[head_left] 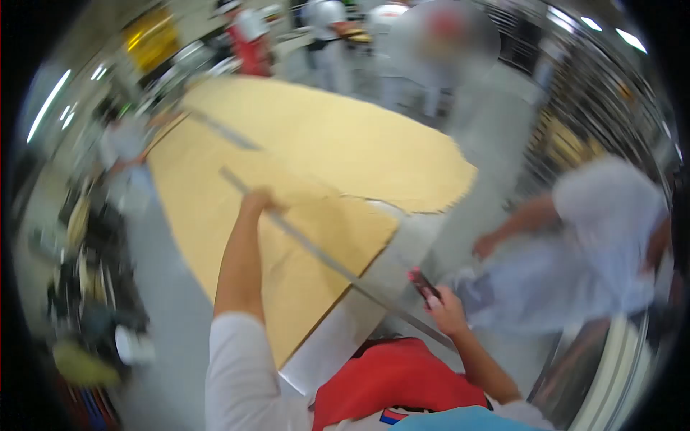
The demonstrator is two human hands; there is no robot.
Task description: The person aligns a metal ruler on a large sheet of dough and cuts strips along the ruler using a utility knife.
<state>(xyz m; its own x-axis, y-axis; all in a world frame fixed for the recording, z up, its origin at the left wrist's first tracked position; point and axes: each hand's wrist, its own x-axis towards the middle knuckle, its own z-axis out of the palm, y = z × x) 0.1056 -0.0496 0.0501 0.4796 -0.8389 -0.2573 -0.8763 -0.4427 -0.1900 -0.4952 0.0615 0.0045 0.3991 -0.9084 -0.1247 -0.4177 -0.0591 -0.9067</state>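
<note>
A wide sheet of pale yellow dough [323,129] covers the metal table [327,334], with a cut line running across it. My left hand [260,200] reaches out over the dough, its fingers closed around a long, straight metal bar [316,249]. That bar slants from above the dough, past the table's edge, toward my right side. In my right hand [447,310], beyond the near edge of the dough, is a short dark tool with a red tip [422,282]. Motion blur hides the tool's exact kind.
A second metal strip [219,129] lies on the far dough. One person [126,144] stands at the table's left side, another [604,208] close on my right. Several people work at the back. Racks [596,100] line the right; a white bucket [134,345] stands at left.
</note>
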